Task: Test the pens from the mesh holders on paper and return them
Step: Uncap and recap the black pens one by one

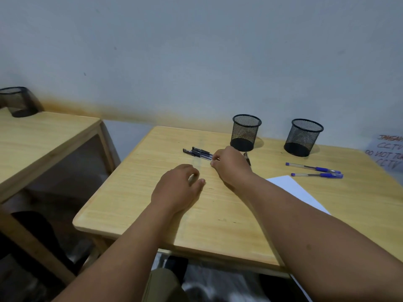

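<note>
Two black mesh holders stand empty at the back of the wooden table (135, 199): one (245, 132) in the middle, one (303, 137) to its right. A bunch of black pens (197, 153) lies left of the middle holder. My right hand (231, 165) pinches the near end of that bunch with its fingertips. Another black pen (247, 159) shows just behind that hand. My left hand (177, 187) rests palm down on the table, fingers curled, holding nothing. Two blue pens (314, 171) lie on the right. A white paper sheet (292, 190) lies under my right forearm.
A second wooden table (43, 136) stands to the left with another black mesh holder (18, 101) at its back. A handwritten notice (388, 152) leans at the far right edge. A grey wall runs directly behind both tables.
</note>
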